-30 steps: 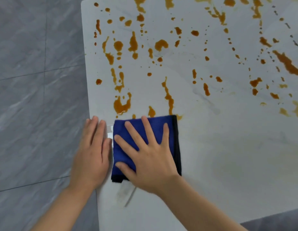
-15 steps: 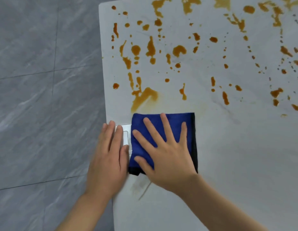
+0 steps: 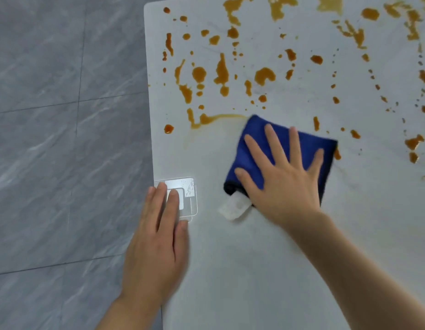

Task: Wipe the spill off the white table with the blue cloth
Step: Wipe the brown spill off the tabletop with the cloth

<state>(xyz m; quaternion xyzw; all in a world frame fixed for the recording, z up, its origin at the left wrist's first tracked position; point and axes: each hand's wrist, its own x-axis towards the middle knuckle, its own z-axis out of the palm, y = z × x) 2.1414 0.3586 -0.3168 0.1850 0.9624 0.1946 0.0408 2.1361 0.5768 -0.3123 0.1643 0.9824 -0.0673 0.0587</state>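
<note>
mid-wipe: right hand (image 3: 281,179) flat, fingers spread, presses the blue cloth (image 3: 284,151) on the tabletop (image 3: 254,270); left hand (image 3: 159,234) lies flat at the tabletop edge, holding nothing. spill (image 3: 221,70) sits just beyond the right fingertips, so the next move likely means pushing the cloth forward through it.

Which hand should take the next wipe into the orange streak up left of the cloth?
Right. The right hand already presses flat on the blue cloth, whose corner touches the orange streak. The left hand rests at the white table edge.
</note>
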